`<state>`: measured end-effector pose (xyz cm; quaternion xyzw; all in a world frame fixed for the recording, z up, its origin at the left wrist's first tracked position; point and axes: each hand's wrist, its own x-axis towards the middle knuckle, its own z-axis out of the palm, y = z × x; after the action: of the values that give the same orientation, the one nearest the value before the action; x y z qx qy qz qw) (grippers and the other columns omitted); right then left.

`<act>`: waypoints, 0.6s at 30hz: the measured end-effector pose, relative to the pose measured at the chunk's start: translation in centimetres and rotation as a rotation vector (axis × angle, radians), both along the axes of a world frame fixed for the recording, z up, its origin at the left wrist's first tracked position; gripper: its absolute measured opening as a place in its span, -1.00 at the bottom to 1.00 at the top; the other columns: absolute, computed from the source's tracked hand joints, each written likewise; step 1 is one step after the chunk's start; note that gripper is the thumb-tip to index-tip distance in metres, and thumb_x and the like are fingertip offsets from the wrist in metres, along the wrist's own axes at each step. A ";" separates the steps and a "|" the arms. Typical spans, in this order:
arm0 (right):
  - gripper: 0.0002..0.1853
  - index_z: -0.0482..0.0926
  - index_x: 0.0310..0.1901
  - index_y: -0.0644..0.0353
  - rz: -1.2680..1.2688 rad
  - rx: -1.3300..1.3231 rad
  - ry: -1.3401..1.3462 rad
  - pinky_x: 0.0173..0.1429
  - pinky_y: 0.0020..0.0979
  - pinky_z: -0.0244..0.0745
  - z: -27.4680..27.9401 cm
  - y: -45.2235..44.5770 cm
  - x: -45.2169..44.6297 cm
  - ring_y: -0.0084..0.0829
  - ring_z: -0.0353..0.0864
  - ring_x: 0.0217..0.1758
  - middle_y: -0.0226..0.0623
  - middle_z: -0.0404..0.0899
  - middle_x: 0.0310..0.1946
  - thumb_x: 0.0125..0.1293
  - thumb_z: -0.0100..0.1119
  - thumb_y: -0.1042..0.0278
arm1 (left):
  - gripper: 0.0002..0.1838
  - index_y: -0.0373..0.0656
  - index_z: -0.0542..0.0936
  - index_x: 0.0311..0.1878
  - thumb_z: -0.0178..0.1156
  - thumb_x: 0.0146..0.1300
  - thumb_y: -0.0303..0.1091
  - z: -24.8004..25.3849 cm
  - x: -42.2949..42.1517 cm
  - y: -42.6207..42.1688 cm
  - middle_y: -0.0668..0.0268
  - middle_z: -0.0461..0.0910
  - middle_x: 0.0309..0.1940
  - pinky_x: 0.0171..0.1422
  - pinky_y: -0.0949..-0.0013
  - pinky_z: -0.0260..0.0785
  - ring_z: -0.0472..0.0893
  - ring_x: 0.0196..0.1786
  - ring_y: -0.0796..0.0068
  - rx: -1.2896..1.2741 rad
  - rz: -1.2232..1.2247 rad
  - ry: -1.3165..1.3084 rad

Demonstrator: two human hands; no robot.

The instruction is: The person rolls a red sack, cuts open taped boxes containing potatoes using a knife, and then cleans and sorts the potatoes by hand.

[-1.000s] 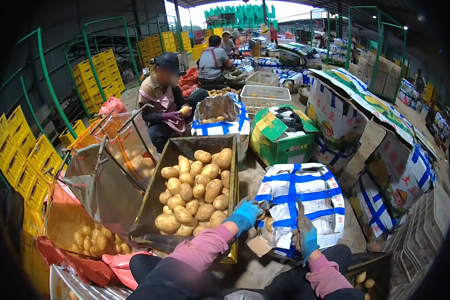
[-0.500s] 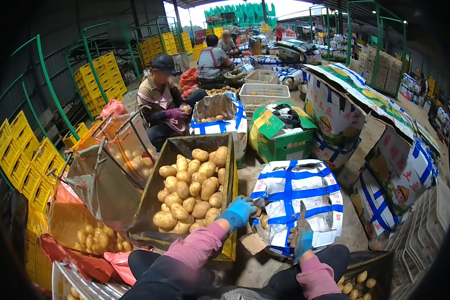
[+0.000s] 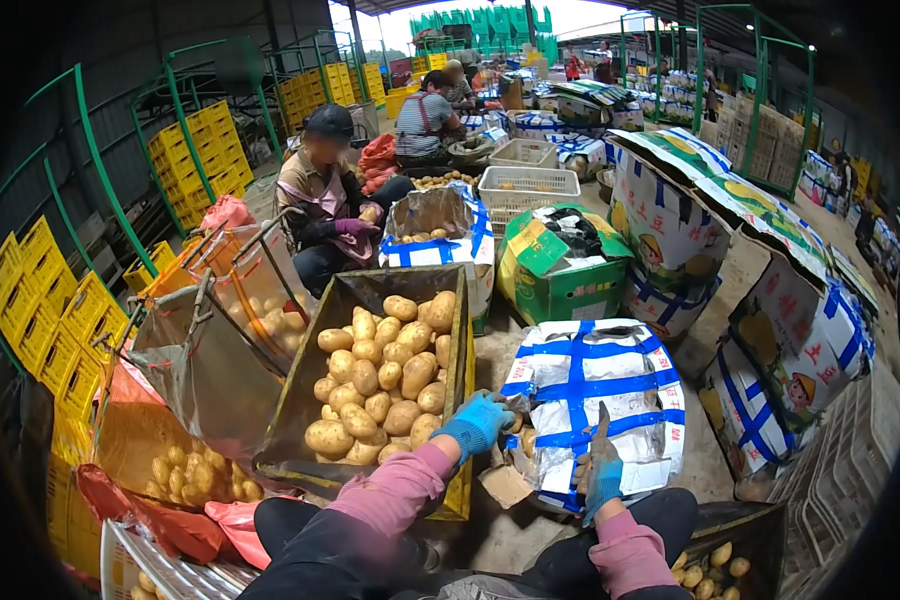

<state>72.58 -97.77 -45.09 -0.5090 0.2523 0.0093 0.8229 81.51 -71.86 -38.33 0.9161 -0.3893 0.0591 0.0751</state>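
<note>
1. Head view, left hand (image 3: 478, 425): blue glove, reached across to the near left edge of the taped carton (image 3: 553, 370). Fingers bent at that edge, not spread wide. Couldn't tell if they had hold of anything; the tips blended into the dark edge.
2. Right hand (image 3: 600, 472): at the carton's near right part, over the white-and-blue top. One digit stuck up, the others were partly curled. Palm side hidden, so couldn't tell whether it had hold of anything.
3. Carton position: on the floor ahead of the knees, right of the trough (image 3: 458, 490). Blue tape ran across the top both ways. Dark gap at the left edge with a potato or two showing; brown cardboard flap (image 3: 506, 487) hung just below that gap.
4. Change: very little over the last half second. Against the first frame, the view had shifted slightly and the carton sat a bit further left in it. Both hands were at the carton throughout.
5. Meaning: my read, work stayed on the carton. The potatoes (image 3: 364, 376) in the trough, left of the left hand, showed no clear change.
6. Around: co-worker (image 3: 310, 195) sat beyond the trough, a purple-gloved hand (image 3: 355, 228) near a potato. Green carton (image 3: 565, 280) stood behind the taped one, stacked cartons (image 3: 670, 225) to its right. Mesh sack (image 3: 175, 440) with potatoes at far left.
</note>
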 end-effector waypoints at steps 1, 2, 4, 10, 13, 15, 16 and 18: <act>-0.67 0.45 -0.17 0.03 0.013 0.057 -0.001 -0.73 -0.43 0.26 0.8 -0.1 0.7 -0.49 0.36 -0.75 -0.39 0.37 -0.67 0.42 0.09 -0.08 | -0.91 -0.05 0.64 -0.38 0.19 0.02 -0.44 -0.2 0.5 0.0 0.18 0.64 -0.20 0.13 0.17 0.43 0.58 0.02 0.13 0.000 -0.018 -0.025; -0.69 0.45 -0.17 0.01 0.015 0.122 0.019 -0.74 -0.46 0.23 0.9 -0.1 0.1 -0.54 0.33 -0.76 -0.43 0.35 -0.69 0.43 0.08 -0.08 | -0.92 -0.06 0.64 -0.41 0.20 0.01 -0.43 -0.8 0.4 0.0 0.16 0.64 -0.25 0.07 0.17 0.46 0.61 -0.03 0.12 0.006 -0.045 -0.027; -0.69 0.45 -0.14 -0.05 -0.029 0.234 -0.102 -0.75 -0.51 0.12 -3.6 -0.5 0.2 -0.61 0.25 -0.77 -0.49 0.31 -0.69 0.42 0.10 -0.11 | -0.92 -0.10 0.65 -0.41 0.24 -0.01 -0.38 -0.3 0.4 -0.4 0.11 0.62 -0.38 -0.13 0.08 0.50 0.63 -0.23 0.02 -0.029 -0.034 -0.017; -0.63 0.36 0.17 -0.01 -0.026 0.061 0.035 -0.76 -0.46 0.20 -0.2 1.2 -0.9 -0.48 0.41 -0.71 -0.33 0.48 -0.49 0.46 0.01 0.01 | -0.54 -0.10 0.54 0.05 0.26 0.18 -0.04 -1.4 3.6 -2.3 0.13 0.63 -0.24 0.02 0.10 0.42 0.62 -0.17 0.06 -0.129 0.223 -0.019; -0.62 0.29 0.28 -0.05 0.024 0.003 0.038 -0.75 -0.49 0.17 0.8 2.0 0.2 -0.48 0.41 -0.70 -0.31 0.49 -0.47 0.50 -0.08 0.15 | -0.36 -0.15 0.45 0.17 0.34 0.08 -0.01 -2.4 5.4 -5.6 0.05 0.58 -0.07 0.06 0.14 0.45 0.60 -0.04 0.06 -0.039 0.343 -0.192; -0.59 0.27 0.32 -0.05 0.108 -0.033 -0.009 -0.73 -0.50 0.18 1.9 2.1 1.4 -0.50 0.39 -0.69 -0.34 0.48 -0.47 0.48 -0.05 0.21 | -0.25 -0.20 0.41 0.22 0.40 0.00 -0.03 -3.2 6.1 -7.6 0.03 0.57 0.00 0.07 0.17 0.49 0.59 0.04 0.05 0.122 0.487 -0.021; -0.40 0.17 0.44 -0.03 0.141 0.008 -0.207 -0.71 -0.54 0.22 1.4 2.1 2.4 -0.59 0.34 -0.73 -0.37 0.44 -0.51 0.47 0.06 0.04 | -0.27 -0.24 0.35 0.28 0.30 0.07 -0.08 -4.7 8.1 -7.4 -0.03 0.57 0.01 0.08 0.12 0.48 0.60 0.04 -0.01 0.183 0.545 0.147; -0.36 0.16 0.45 -0.08 0.198 -0.065 -0.262 -0.73 -0.55 0.17 0.9 1.8 6.0 -0.60 0.33 -0.74 -0.33 0.43 -0.53 0.44 0.09 -0.04 | -0.29 -0.30 0.22 0.39 0.11 0.21 -0.19 -9.9 12.1 -6.2 -0.15 0.57 0.03 0.11 0.01 0.47 0.61 0.03 -0.13 0.147 0.595 0.389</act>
<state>78.61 -95.97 -44.20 -0.5547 0.0915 0.0155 0.8269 93.62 -78.11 -48.21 0.9864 -0.0871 -0.1253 0.0613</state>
